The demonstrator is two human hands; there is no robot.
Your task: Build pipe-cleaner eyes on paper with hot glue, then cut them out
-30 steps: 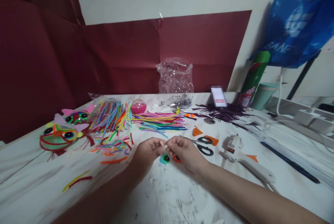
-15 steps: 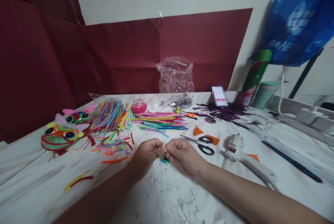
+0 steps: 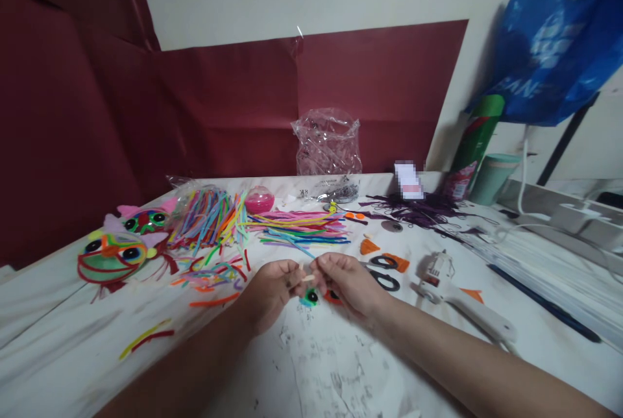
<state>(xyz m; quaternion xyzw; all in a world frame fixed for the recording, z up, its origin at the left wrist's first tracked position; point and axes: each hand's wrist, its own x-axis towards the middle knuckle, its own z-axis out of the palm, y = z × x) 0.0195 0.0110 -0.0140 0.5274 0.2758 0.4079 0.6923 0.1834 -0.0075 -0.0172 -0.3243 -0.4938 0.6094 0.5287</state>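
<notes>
We pinch a pale piece [image 3: 306, 277] between left hand [image 3: 272, 285] and right hand [image 3: 348, 283], fingers closed on it. A loosened grip could drop it onto the tabletop [image 3: 73, 340].

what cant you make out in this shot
Head view:
- Pale bit pinched between left hand and right hand: too small and blurred to identify.
- Green eye piece: partly hidden under the hands.
- Orange scrap: mostly covered by the right hand.
- Card at the back: pixelated, unreadable.
- Blue bag: cut off by the top and right edges.
</notes>
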